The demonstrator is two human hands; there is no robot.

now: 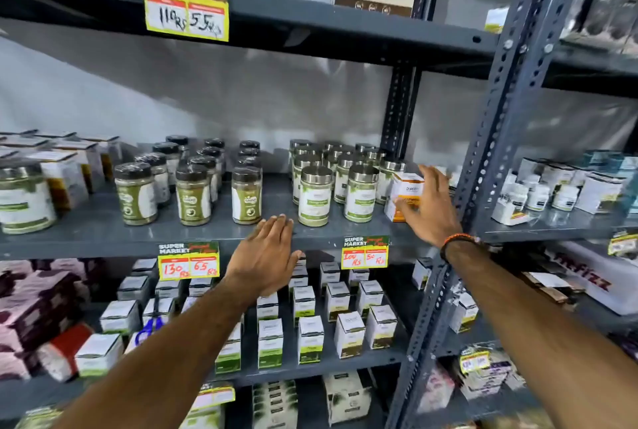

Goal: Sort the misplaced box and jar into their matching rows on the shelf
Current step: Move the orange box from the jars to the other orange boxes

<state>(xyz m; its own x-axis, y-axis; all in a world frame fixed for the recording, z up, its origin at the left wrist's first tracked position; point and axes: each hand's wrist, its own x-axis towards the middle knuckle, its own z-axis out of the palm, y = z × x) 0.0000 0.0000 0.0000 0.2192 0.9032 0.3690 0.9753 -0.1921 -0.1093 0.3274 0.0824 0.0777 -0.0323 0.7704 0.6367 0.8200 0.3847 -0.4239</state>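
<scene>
Here your right hand (428,207) is up at the middle shelf (103,232), with its fingers around a white and orange box (405,187). Your thumb is on the front of the box and your other fingers reach over its top and far side. The box stands on the shelf, right by the metal post (490,159) that is just past your hand. A dark band with orange beads (455,241) is on that wrist.

Just to the left of that hand and the box stand jars with silver lids (315,195), in rows. The nearest of them touches the box or almost does; you cannot tell which.

Your left hand (267,256) is flat and wide, with fingers spread. It holds nothing. Its fingertips lie at the front edge of the shelf. Just above those fingertips is a jar with a black lid (247,195), and more like it (193,195) stand farther left of that hand.

Below your left hand, on the next shelf down, are many small white boxes (310,337). Yellow price tags (365,252) hang on the shelf edge on both sides of that hand.
</scene>
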